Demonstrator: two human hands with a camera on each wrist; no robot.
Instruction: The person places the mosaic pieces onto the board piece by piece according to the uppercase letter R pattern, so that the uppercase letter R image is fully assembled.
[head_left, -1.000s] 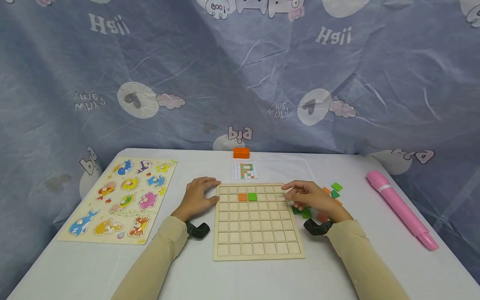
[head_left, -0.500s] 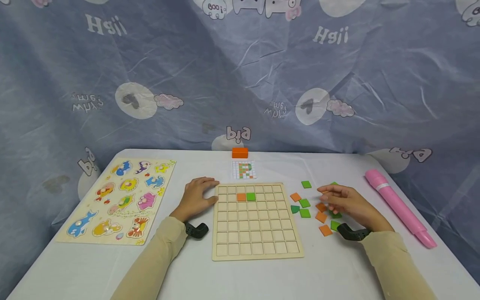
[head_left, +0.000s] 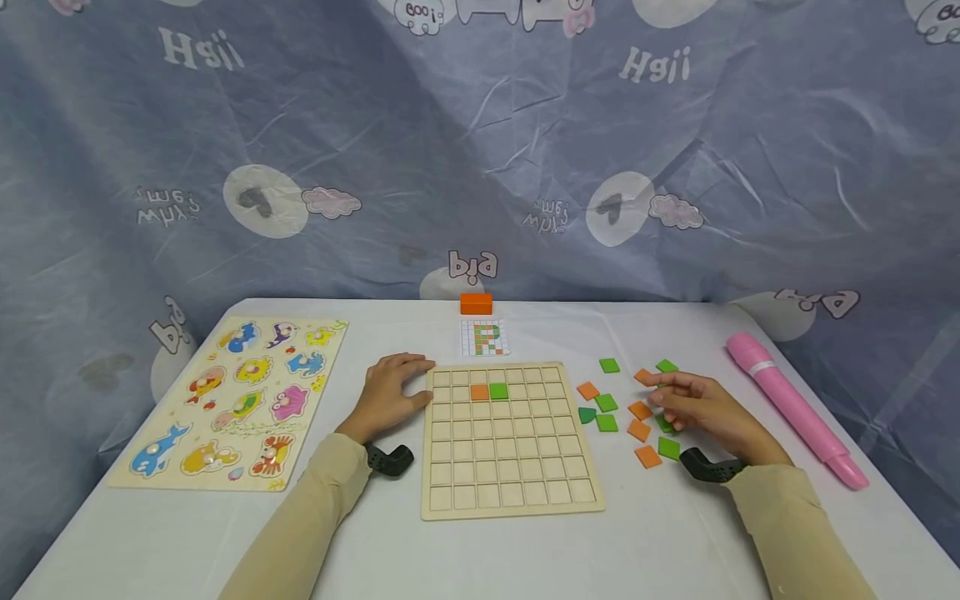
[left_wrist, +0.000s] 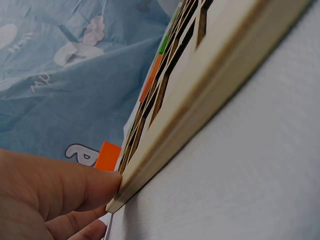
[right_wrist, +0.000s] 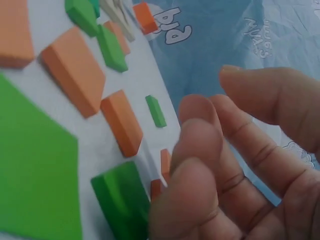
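A square wooden grid board (head_left: 513, 446) lies flat on the table, with an orange tile (head_left: 480, 392) and a green tile (head_left: 498, 392) side by side in its second row. My left hand (head_left: 382, 402) holds the board's far left corner; in the left wrist view the thumb (left_wrist: 82, 192) presses its side edge while other fingers are at the corner. Over the loose tiles right of the board hovers my right hand (head_left: 708, 412), fingers loosely bent. The right wrist view shows nothing between its thumb and fingers, with a dark green tile (right_wrist: 120, 197) close below.
Several orange and green tiles, one dark green rounded tile (head_left: 587, 415) among them, lie scattered right of the board. Behind it are a pattern card (head_left: 485, 337) and an orange block (head_left: 476, 304). A sea-animal puzzle (head_left: 280, 367) lies left, a pink microphone-shaped stick (head_left: 798, 412) right.
My right hand has moved right, from the board's far right corner to the loose tiles, uncovering several of them. The left hand stays at its corner.
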